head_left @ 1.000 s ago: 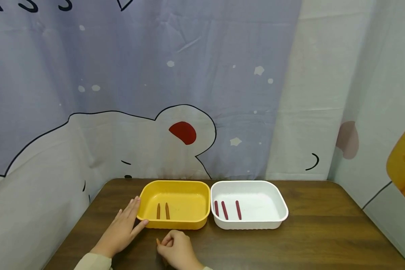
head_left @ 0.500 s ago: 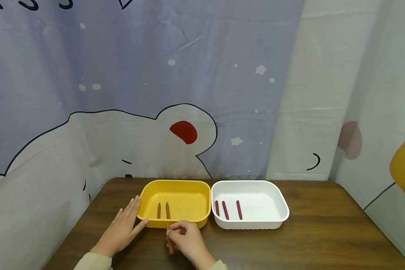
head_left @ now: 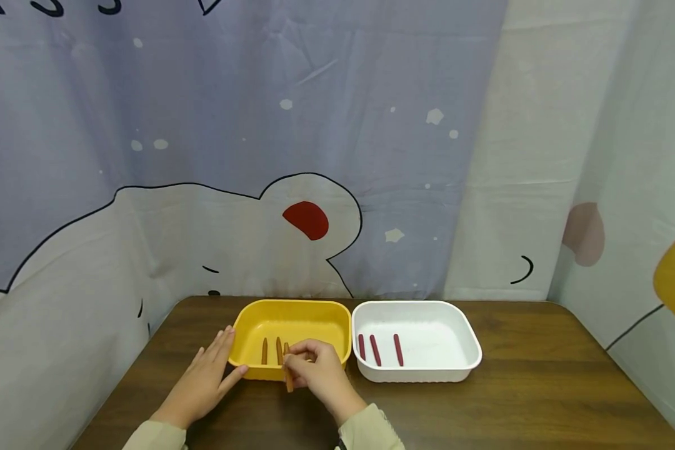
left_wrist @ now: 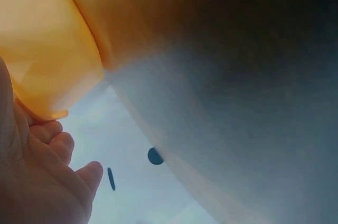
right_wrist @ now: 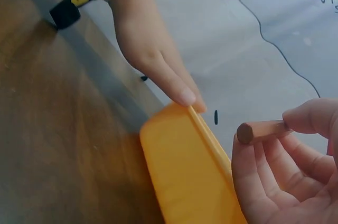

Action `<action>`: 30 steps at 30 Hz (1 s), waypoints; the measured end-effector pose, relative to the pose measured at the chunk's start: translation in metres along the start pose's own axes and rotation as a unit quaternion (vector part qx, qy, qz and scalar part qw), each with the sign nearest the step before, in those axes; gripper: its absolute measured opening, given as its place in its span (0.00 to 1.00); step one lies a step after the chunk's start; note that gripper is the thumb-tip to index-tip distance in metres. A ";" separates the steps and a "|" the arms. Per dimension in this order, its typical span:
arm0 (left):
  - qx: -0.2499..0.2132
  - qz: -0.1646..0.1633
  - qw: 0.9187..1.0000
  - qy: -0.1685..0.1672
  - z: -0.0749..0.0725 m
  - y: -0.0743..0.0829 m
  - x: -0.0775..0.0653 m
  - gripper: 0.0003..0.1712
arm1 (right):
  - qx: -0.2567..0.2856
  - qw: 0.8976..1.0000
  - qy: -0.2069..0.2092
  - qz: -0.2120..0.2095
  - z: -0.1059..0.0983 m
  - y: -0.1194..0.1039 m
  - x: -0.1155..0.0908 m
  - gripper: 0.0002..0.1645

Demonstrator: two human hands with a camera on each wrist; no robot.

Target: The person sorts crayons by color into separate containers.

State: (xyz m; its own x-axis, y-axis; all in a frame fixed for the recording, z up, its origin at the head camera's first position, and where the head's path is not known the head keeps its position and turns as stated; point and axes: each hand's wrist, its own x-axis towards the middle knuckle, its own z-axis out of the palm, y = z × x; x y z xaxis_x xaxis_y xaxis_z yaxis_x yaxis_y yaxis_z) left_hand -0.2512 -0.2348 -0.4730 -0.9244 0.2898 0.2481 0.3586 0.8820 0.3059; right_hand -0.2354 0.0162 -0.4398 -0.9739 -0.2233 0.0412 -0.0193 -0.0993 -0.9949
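Note:
Between thumb and fingertips, my right hand (head_left: 322,370) pinches a brown crayon (head_left: 289,379) over the front rim of the yellow tray (head_left: 298,304). The right wrist view shows the flat end of that crayon (right_wrist: 248,132) sticking out from the fingers. Two similar brown crayons, a left one (head_left: 265,352) and a right one (head_left: 279,351), lie side by side in the tray. My left hand (head_left: 199,382) rests against the tray's left side with fingers extended; in the left wrist view, part of this hand (left_wrist: 47,176) is beside the yellow wall.
A white tray (head_left: 439,344) stands right beside the yellow one, with three dark red crayons (head_left: 375,350) in its left half. Both trays sit on a brown wooden table (head_left: 540,387). A printed cloth (head_left: 405,156) hangs behind and around it.
My right hand has lifted the brown crayon from the table in front and carried it forward and right, up to the yellow tray's rim. The left hand has stayed in place.

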 end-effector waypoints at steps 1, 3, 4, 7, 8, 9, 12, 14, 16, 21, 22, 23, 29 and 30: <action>-0.001 -0.001 1.000 -0.002 0.000 0.000 0.000 0.46 | -0.008 1.000 0.004 -0.001 -0.001 -0.002 0.002 0.10; -0.001 -0.003 1.000 -0.004 0.000 0.000 -0.001 0.47 | -0.023 1.000 0.014 -0.004 -0.004 -0.004 0.006 0.09; -0.001 -0.004 1.000 -0.006 0.000 -0.001 -0.001 0.47 | -0.031 0.999 0.019 -0.005 -0.005 -0.005 0.008 0.09; -0.002 -0.005 1.000 -0.008 0.000 -0.001 -0.001 0.47 | -0.056 0.998 0.036 -0.018 -0.009 -0.008 0.014 0.08; -0.002 -0.005 1.000 -0.008 0.000 -0.001 -0.002 0.47 | -0.066 0.997 0.040 -0.025 -0.010 -0.008 0.016 0.09; -0.002 -0.005 1.000 -0.008 0.000 0.000 -0.002 0.47 | -0.076 0.996 0.047 -0.032 -0.011 -0.008 0.019 0.09; -0.003 -0.005 1.000 -0.008 -0.001 0.000 -0.001 0.47 | -0.118 0.990 0.064 -0.050 -0.013 -0.007 0.026 0.09; -0.002 -0.004 1.000 -0.009 -0.001 0.000 -0.001 0.47 | -0.161 0.982 0.078 -0.059 -0.015 -0.006 0.032 0.09; -0.002 -0.004 1.000 -0.010 -0.001 0.000 0.000 0.48 | -0.204 0.973 0.092 -0.062 -0.017 -0.006 0.037 0.09; -0.002 -0.005 1.000 -0.011 -0.001 -0.001 -0.001 0.48 | -0.282 0.951 0.116 -0.059 -0.019 -0.006 0.047 0.08; -0.003 -0.005 1.000 -0.011 -0.002 0.000 -0.001 0.48 | -0.293 0.947 0.120 -0.058 -0.019 -0.005 0.048 0.07; -0.001 -0.003 1.000 -0.008 -0.002 0.000 -0.001 0.48 | -0.305 0.942 0.124 -0.058 -0.018 -0.005 0.049 0.07; -0.001 0.000 1.000 -0.006 -0.001 -0.001 -0.001 0.47 | -0.368 0.915 0.152 -0.069 -0.014 0.001 0.050 0.06; -0.001 0.000 1.000 -0.006 -0.001 -0.001 -0.001 0.48 | -0.370 0.913 0.153 -0.074 -0.014 0.002 0.050 0.06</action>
State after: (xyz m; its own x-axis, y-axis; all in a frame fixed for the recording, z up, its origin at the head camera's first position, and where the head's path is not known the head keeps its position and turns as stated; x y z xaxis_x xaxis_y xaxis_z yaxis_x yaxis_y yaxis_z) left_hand -0.2501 -0.2369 -0.4725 -0.9260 0.2936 0.2371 0.3584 0.8811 0.3085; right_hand -0.2869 0.0184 -0.4408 -0.9637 0.0327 0.2649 -0.1928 0.6009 -0.7757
